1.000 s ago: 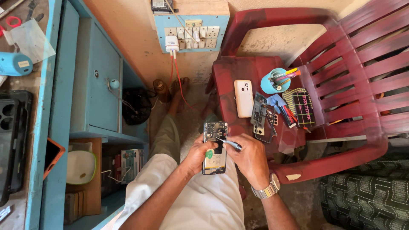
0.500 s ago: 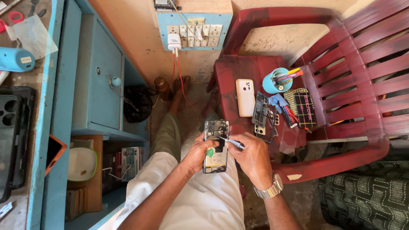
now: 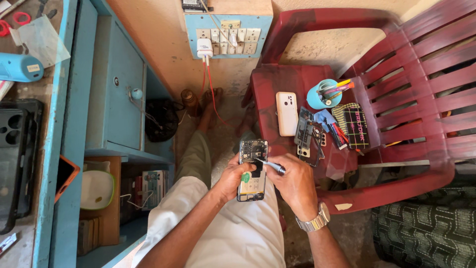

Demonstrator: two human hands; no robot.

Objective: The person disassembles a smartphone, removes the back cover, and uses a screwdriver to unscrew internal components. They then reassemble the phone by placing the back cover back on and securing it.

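Head view, looking straight down at a seated person's lap. The left hand (image 3: 232,179) grips an opened phone (image 3: 253,169) by its left long edge, fingers wrapped around it, back cover off and circuit board and battery showing. The phone's long axis runs away from the person, top end toward the feet, and it sits above the lap between the knees. The right hand (image 3: 296,184) pinches a thin grey-handled tool (image 3: 270,165), probably a screwdriver; fingers narrow and closed on the handle. The tool comes in from the right, slanting up and left across the phone's short axis, tip touching or just at the board near the phone's middle; exact contact is too small to tell. The right hand is thus the working hand, just beside the phone's right edge, and the left steadies from the opposite side. A metal wristwatch (image 3: 313,223) is on the right wrist. Near the hands, to the upper right, stands a red plastic chair (image 3: 421,59) whose seat carries a white phone (image 3: 287,113) lying face down, a second dismantled phone frame (image 3: 307,136), a blue cup of tools (image 3: 323,94) and a dark checked pouch (image 3: 355,126). A blue socket board (image 3: 228,30) with a white charger plugged in hangs on the wall ahead. A blue bench (image 3: 74,99) runs down the left, well apart from the hands.
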